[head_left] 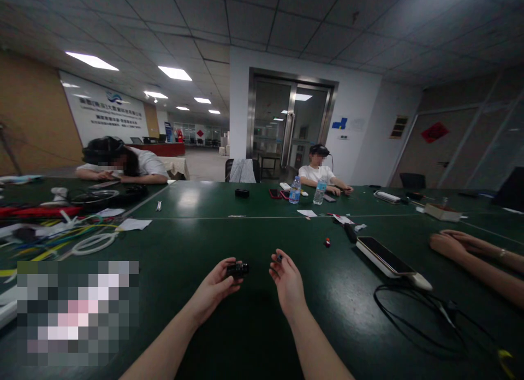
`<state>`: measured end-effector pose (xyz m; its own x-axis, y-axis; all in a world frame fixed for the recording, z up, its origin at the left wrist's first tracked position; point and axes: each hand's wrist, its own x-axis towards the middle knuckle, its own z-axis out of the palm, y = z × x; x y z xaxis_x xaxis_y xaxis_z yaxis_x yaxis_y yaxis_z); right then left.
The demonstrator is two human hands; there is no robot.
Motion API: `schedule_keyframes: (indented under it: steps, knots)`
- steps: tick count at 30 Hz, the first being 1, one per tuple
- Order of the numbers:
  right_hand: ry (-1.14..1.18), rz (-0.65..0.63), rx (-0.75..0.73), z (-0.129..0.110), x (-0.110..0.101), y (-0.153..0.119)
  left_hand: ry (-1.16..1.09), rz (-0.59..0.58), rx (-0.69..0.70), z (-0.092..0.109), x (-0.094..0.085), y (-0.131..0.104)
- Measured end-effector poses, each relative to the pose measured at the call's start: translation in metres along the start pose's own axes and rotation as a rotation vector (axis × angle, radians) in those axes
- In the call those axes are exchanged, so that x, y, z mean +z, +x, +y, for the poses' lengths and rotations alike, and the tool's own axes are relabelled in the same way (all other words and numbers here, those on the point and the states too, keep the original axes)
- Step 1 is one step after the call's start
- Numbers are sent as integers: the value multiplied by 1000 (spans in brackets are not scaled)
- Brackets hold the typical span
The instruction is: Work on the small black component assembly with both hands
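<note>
Above the dark green table point(262, 232), near its front, my left hand point(216, 287) holds a small black cylindrical object point(238, 269) between thumb and fingers. The object points toward the right. Apart from it, on the right, my right hand point(287, 279) pinches a small dark piece point(279, 257) at its fingertips. What exactly either item is cannot be made out. A small red and silver item point(327, 242) lies on the table beyond my right hand.
Cables point(94, 242) and papers cover the left. Two bottles point(295, 190) stand farther back. At right are a phone on a white device point(385, 257), a black cable point(409, 325) and another person's hands point(454, 243). Two people sit across the table.
</note>
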<state>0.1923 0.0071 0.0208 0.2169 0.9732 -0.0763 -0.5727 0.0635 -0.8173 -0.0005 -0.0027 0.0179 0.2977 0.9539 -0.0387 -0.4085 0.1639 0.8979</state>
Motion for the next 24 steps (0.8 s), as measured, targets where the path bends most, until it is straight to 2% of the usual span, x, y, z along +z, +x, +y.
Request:
schedule_keyframes:
  steps: [6,11,18,24]
  knots:
    - [150,113,28,-3,-10,8,17,-11,-8,0,-1,-1]
    - [194,142,12,-5,-19,14,10,-19,-5,0,-1,-1]
    - [49,141,-86,-4,-25,17,9,-55,-11,0,-3,-2]
    - [-134,159,-113,0,-23,18,23,-54,-12,-1,-3,-2]
